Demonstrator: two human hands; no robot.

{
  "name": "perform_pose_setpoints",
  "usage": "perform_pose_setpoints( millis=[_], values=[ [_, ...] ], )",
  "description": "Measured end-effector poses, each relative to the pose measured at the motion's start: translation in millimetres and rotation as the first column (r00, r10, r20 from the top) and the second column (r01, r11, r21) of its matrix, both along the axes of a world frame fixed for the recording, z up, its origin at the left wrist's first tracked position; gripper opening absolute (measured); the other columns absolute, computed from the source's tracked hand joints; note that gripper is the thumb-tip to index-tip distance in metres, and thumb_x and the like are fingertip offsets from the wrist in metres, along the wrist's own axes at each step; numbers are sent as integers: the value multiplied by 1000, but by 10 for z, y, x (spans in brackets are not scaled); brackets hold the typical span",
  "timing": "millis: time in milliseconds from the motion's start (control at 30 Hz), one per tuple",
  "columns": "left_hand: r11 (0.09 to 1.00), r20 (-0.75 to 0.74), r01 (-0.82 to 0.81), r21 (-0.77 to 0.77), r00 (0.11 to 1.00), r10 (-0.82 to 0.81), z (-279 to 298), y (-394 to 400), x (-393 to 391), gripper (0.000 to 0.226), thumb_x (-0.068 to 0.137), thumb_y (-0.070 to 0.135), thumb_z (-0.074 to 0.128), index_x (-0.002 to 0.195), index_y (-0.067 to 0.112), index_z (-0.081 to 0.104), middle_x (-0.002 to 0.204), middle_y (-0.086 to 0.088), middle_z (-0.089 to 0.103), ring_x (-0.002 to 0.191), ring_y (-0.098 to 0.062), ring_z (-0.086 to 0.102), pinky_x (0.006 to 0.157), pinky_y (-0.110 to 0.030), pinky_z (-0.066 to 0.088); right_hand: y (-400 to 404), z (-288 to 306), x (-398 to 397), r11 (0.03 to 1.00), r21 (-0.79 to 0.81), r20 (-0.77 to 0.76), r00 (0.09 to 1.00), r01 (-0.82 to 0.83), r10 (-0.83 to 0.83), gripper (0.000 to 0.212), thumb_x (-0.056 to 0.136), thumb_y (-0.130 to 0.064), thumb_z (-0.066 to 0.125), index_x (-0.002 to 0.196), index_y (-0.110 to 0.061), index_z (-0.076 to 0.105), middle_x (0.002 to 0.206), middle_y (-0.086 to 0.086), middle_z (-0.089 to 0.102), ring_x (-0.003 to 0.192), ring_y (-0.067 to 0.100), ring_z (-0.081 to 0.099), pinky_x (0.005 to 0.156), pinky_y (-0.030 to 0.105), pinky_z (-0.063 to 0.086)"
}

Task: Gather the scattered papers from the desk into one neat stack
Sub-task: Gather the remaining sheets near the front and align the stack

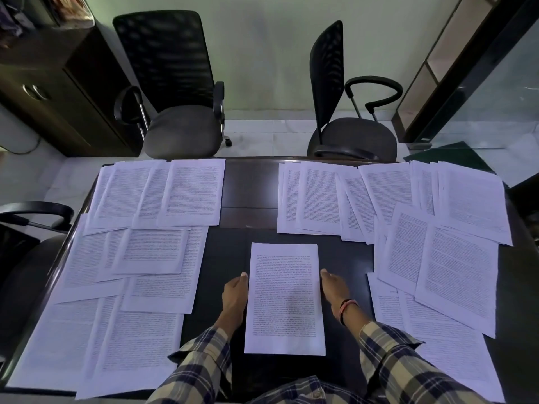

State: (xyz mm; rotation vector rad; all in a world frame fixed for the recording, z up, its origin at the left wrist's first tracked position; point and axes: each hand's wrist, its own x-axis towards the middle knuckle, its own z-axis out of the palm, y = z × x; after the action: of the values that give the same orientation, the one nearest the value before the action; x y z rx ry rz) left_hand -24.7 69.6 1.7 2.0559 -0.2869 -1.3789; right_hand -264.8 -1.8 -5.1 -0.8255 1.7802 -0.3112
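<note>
A squared stack of printed white sheets [284, 298] lies in the middle of the dark desk [248, 188], close to me. My left hand [234, 295] rests flat against its left long edge and my right hand [335, 290] against its right long edge, fingers straight, pressing the sides. Several loose printed sheets [140, 249] overlap across the left half of the desk. Several more scattered sheets [431, 240] cover the right half, some tilted.
Two black mesh office chairs [180, 97] [347, 118] stand beyond the desk's far edge. Another chair's armrest [38, 214] shows at the left. A dark wooden cabinet [58, 83] is at the back left, a glass door [481, 97] at the right.
</note>
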Motion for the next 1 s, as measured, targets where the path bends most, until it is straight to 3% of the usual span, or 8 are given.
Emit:
perform_pose_setpoints(
  millis=[100,233,400,533,700,800,900,1000],
  values=[
    [999,75,-2,50,997,-2,45,53,-40,44,106,42,49,78,9,60,81,-8,66,73,-21,61,77,-37,51,51,-56,-72,997,40,-110,992,60,-55,44,105,-35,40,78,-2,56,79,11,56,70,24,51,66,33,39],
    [993,40,61,97,997,-65,48,123,-118,50,103,50,48,72,12,60,81,-8,73,79,-26,72,89,-47,60,205,-190,-102,989,134,-16,998,69,-67,45,99,-44,43,90,-5,64,88,13,69,77,29,66,74,39,52],
    [990,26,98,101,994,-101,132,150,-150,51,102,53,48,79,10,62,87,-11,75,83,-27,73,81,-41,57,283,-134,-180,987,159,-45,999,33,-26,51,100,-46,39,96,-4,65,96,14,72,87,32,69,88,46,58],
    [984,-9,142,110,990,-142,95,193,-117,56,99,58,50,93,6,70,91,-9,77,86,-27,74,79,-41,57,376,-100,-196,977,212,-2,1000,-1,2,47,101,-46,39,93,-7,66,94,17,73,87,35,72,79,47,60],
    [986,88,164,9,982,-164,110,116,-75,42,101,44,52,79,10,63,81,-8,72,74,-21,65,69,-34,50,320,-674,-384,987,149,-67,995,-63,74,48,92,-51,42,95,-7,62,106,19,72,92,35,70,91,51,58],
    [979,61,176,-100,983,-171,69,55,-22,35,99,38,56,80,9,62,75,-5,69,73,-20,61,68,-35,46,355,-325,-246,991,131,-55,998,-24,31,47,92,-50,46,88,-7,65,96,16,73,86,33,71,85,46,58],
    [969,-16,162,-185,986,-168,130,0,-26,35,103,36,55,91,4,63,89,-13,72,81,-21,64,74,-32,48,338,37,-120,998,33,-76,996,-45,47,50,104,-37,40,67,-7,56,78,15,67,72,27,62,69,36,46],
    [957,-92,184,-223,974,-209,220,-41,-47,39,107,39,50,105,4,68,94,-1,74,85,-12,67,74,-25,48,290,28,-99,996,-31,-36,996,-88,87,53,106,-36,37,61,-12,48,68,11,58,67,24,53,66,35,38]
  ],
)
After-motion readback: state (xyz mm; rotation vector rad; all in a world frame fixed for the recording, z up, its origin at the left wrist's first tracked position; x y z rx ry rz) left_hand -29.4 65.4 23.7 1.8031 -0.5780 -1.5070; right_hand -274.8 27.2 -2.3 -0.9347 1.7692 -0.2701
